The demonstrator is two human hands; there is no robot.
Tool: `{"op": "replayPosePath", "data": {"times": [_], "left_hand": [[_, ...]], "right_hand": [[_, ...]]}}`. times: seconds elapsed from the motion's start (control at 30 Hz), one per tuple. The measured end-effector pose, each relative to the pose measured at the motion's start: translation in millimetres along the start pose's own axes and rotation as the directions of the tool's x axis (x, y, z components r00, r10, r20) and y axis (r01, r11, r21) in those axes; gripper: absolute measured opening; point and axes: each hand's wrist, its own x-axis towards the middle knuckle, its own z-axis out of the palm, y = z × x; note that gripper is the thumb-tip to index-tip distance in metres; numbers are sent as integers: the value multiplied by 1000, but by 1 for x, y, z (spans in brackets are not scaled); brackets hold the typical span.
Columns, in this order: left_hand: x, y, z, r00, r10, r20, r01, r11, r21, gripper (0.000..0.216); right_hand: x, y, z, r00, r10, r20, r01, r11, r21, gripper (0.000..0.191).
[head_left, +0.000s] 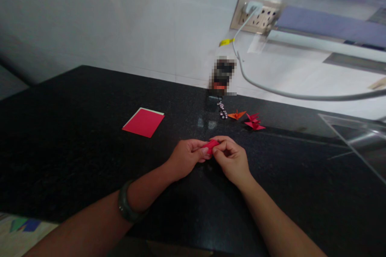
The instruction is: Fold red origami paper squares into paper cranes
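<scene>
Between my two hands is a small piece of folded red paper, held just above the black counter. My left hand pinches its left side with the thumb on top. On the other side, the fingers of my right hand are closed on its right edge. Part of the paper is hidden behind the fingers. Off to the left lies a stack of square paper sheets, red on top with a pale green edge showing. Beyond my right hand stand an orange paper crane and red paper cranes.
A phone, its screen blurred out, leans against the tiled wall with a beaded strap before it. A white cable runs from the wall socket to the right. A sink edge lies at right on the black counter.
</scene>
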Motion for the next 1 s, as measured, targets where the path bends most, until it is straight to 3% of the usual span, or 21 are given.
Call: {"op": "replayPosePath", "data": {"times": [0.27, 0.33, 0.4, 0.5, 0.57, 0.7, 0.8, 0.9, 1.0], "left_hand": [[3, 2, -4, 999, 36, 12, -37, 992, 120, 25], [4, 2, -7, 997, 69, 34, -75, 975, 211, 30], [4, 2, -11, 989, 129, 74, -147, 926, 347, 35], [1, 4, -15, 961, 236, 146, -277, 797, 536, 35], [0, 5, -16, 944, 291, 157, -326, 746, 581, 32], [2, 3, -14, 935, 349, 56, -330, 804, 495, 29], [5, -1, -12, 956, 292, -1, -279, 913, 298, 30], [7, -2, -12, 974, 224, -4, -220, 960, 172, 26], [7, -1, -11, 982, 186, 15, -186, 969, 161, 20]], "right_hand": [[5, 3, -11, 985, 108, 135, -116, 992, 50, 4], [5, 6, -14, 979, 147, 143, -162, 982, 97, 25], [5, 9, -17, 959, 181, 218, -206, 974, 95, 38], [3, 13, -18, 901, 220, 374, -234, 972, -9, 18], [1, 14, -17, 879, 247, 408, -243, 968, -63, 14], [-3, 11, -9, 859, 290, 422, -280, 956, -86, 13], [-6, 8, -1, 841, 320, 435, -339, 940, -35, 14], [-7, 5, 5, 869, 329, 369, -364, 931, 27, 14], [-6, 4, 5, 886, 343, 312, -380, 922, 66, 16]]}}
